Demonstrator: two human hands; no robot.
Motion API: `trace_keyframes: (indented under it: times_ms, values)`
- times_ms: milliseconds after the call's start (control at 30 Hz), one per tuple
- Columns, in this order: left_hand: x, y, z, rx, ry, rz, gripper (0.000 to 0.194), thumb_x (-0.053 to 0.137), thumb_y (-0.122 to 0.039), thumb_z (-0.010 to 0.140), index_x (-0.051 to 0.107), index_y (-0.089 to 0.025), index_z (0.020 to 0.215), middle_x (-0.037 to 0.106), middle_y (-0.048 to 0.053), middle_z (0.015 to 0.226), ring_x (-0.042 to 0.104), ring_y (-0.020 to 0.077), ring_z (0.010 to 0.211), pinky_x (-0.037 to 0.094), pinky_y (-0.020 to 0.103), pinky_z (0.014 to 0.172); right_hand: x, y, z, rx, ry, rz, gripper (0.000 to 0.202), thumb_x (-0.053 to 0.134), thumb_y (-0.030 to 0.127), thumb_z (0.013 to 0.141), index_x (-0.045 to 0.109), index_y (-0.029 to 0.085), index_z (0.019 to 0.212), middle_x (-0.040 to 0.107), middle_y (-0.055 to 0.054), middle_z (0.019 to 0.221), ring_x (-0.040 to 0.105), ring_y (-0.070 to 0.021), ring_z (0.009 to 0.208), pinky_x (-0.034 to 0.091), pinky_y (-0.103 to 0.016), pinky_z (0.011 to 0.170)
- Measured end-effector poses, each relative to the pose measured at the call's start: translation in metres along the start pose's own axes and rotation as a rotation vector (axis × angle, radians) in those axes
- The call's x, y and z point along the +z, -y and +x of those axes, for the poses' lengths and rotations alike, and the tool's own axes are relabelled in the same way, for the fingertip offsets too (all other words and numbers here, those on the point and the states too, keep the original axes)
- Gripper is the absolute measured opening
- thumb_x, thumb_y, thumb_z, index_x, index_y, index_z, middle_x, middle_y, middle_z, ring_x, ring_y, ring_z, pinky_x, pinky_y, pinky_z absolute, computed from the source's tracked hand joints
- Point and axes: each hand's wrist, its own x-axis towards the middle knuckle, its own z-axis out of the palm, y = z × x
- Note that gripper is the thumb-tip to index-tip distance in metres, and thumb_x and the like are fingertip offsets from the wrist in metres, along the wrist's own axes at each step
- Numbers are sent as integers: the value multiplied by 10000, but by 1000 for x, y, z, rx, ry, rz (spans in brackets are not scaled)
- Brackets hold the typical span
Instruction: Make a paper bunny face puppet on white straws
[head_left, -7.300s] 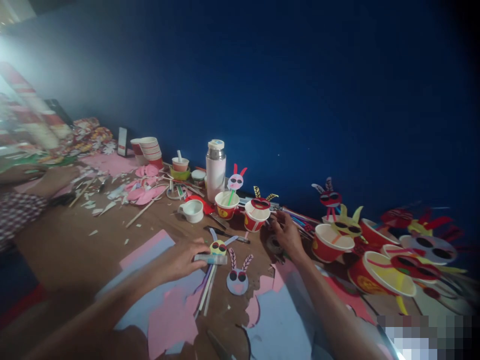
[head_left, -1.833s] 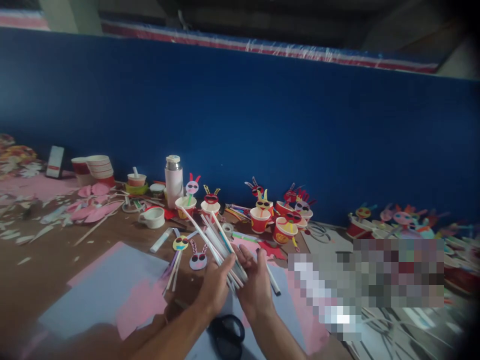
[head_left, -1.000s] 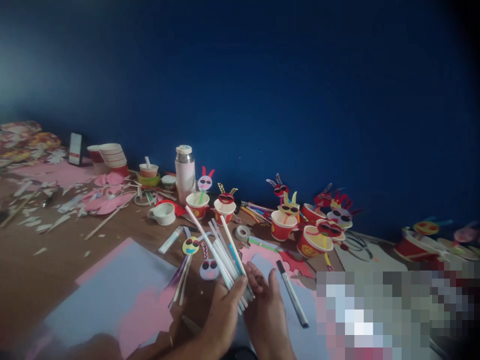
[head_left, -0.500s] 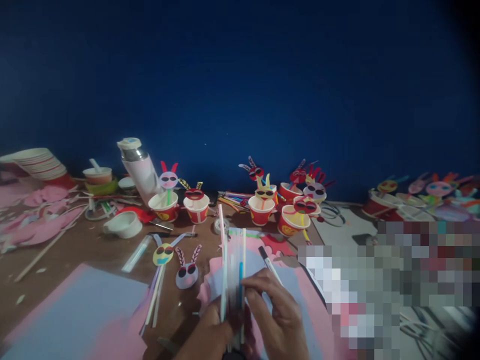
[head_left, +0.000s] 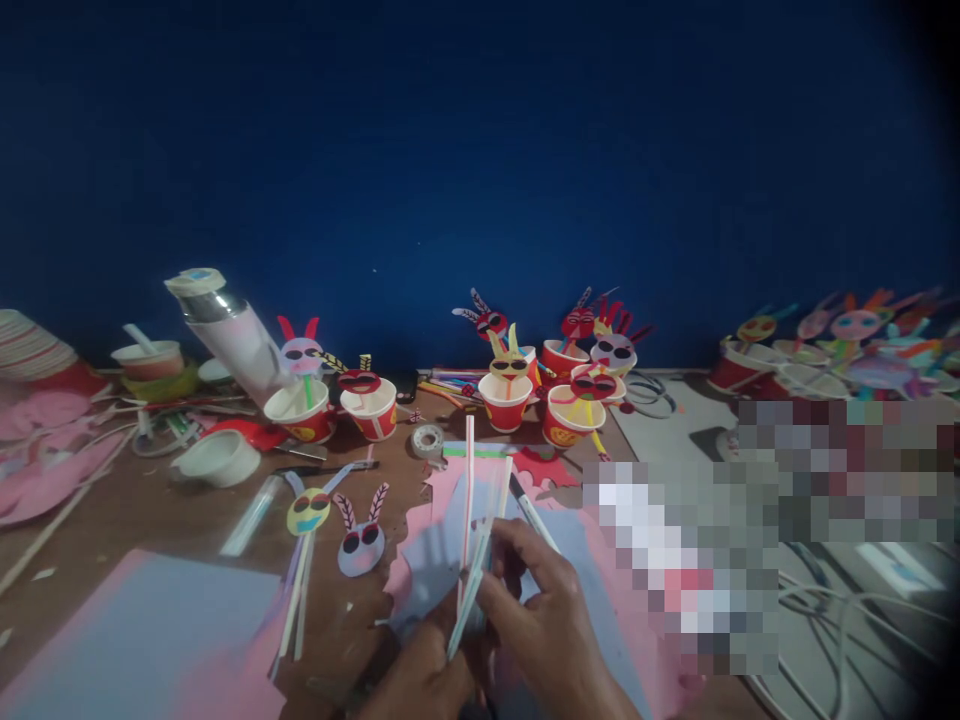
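Note:
Near the bottom centre, my left hand (head_left: 431, 665) is closed round several straws, among them a white one with red stripes (head_left: 469, 490) that stands upright. My right hand (head_left: 544, 610) pinches a pale blue straw (head_left: 469, 600) tilted across the others. Another pale straw (head_left: 508, 475) rises behind my right fingers. Beneath both hands lie pink and blue-grey paper sheets (head_left: 600, 560). A black-and-white marker (head_left: 534, 515) rests on them beside my right hand. To the left lie a yellow paper face (head_left: 308, 511) with straws and a grey face (head_left: 361, 549) with patterned ears.
Red paper cups (head_left: 506, 405) holding paper faces stand along the back. At left are a flask (head_left: 236, 340), a white bowl (head_left: 217, 458) and pink paper scraps (head_left: 45, 450). A tape roll (head_left: 427, 440) sits mid-table; cables (head_left: 840, 610) lie at right.
The view has shifted, moving most objects leftward. The pale blue straw has tilted across the bunch, with my right fingers now closed on it. The red-striped straw stands apart from the others.

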Motion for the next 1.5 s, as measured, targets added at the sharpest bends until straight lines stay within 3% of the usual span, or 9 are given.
trace_keyframes:
  times_ms: [167,267,400,500,667,867,967,1267,1500]
  values:
    - [-2,0,3,-62,2,-61,407,665,-416,682,636,-178,1012,616,25,644,546,170,606,422,263,586,-7,7,7,73,89,87,9,580,183,702,588,181,700,508,22,634,480,-122,610,391,-226,582]
    - [-8,9,4,-118,37,-193,608,674,-517,645,557,-177,1135,635,44,681,573,187,626,444,282,589,-12,8,11,132,152,234,130,577,292,750,589,164,731,535,0,655,489,-137,645,400,-239,608]
    - [-14,20,7,-172,66,-308,681,680,-528,643,497,-145,1177,647,73,685,604,199,619,465,293,578,-16,4,14,173,204,409,229,594,384,764,599,161,815,543,-8,695,484,-133,659,392,-235,615]
    - [-13,18,7,-187,113,-416,606,651,-510,684,505,-144,1145,662,105,729,625,218,605,480,318,560,-17,2,15,237,232,522,235,589,407,771,577,174,799,539,2,680,485,-124,623,393,-233,600]
    - [-9,7,4,-198,213,-557,383,597,-448,748,588,-90,883,654,121,696,636,228,587,498,345,565,-18,0,15,262,208,533,184,558,361,798,590,180,800,526,6,668,495,-131,634,395,-244,632]
    - [-10,1,3,-172,277,-567,366,577,-436,763,606,-76,823,651,112,682,635,194,567,491,276,545,-19,-9,17,221,198,487,173,508,334,838,599,187,835,500,14,675,459,-124,639,371,-249,632]
    - [-10,-1,2,-174,244,-594,360,614,-439,730,607,-83,785,634,84,690,629,189,546,495,274,511,-20,-13,19,209,189,470,202,506,349,842,598,180,905,534,3,707,464,-125,644,365,-253,631]
    - [-7,1,2,-200,182,-564,324,642,-387,719,601,-88,837,641,80,694,632,186,554,509,272,478,-25,-8,22,169,143,435,140,546,320,812,552,181,798,519,22,693,454,-114,631,356,-238,609]
    - [-7,12,2,-197,121,-458,357,645,-461,707,551,-126,791,635,45,589,602,147,496,499,245,466,-27,-8,24,182,114,433,141,551,317,791,525,184,752,518,23,659,461,-119,613,371,-241,598]
